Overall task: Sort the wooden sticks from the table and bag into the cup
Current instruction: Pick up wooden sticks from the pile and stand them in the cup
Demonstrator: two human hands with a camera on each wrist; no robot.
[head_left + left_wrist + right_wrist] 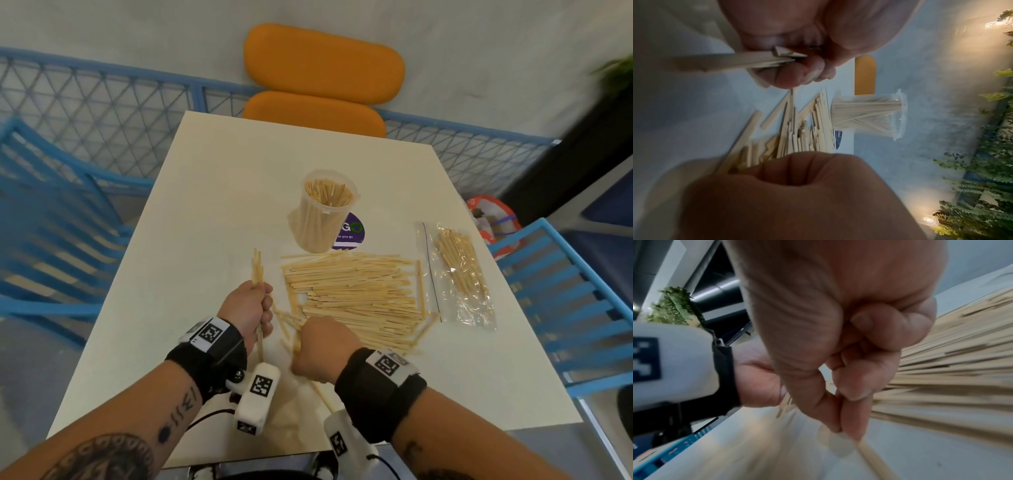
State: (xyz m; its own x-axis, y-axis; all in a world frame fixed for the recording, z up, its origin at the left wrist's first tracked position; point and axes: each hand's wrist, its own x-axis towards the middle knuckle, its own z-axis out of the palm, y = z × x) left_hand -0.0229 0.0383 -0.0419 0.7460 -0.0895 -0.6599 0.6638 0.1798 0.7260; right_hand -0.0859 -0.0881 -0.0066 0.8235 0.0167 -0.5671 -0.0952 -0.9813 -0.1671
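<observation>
A wide pile of pale wooden sticks (356, 298) (797, 129) (953, 369) lies mid-table. Behind it stands a clear plastic cup (325, 212) (869, 115) packed with upright sticks. A clear zip bag (459, 274) holding more sticks lies to the right. My left hand (251, 306) (797, 68) grips a small bundle of sticks (257, 270) (731, 62) upright, left of the pile. My right hand (322, 342) (851, 433) is at the pile's near-left corner, thumb and forefinger pinching a single stick (873, 456) low over the table.
The white table (205, 205) has a purple sticker (351, 231) beside the cup. Blue slatted chairs (561, 301) flank both sides and an orange chair (322, 65) stands at the far end. A red and white bag (493, 216) sits on the floor to the right.
</observation>
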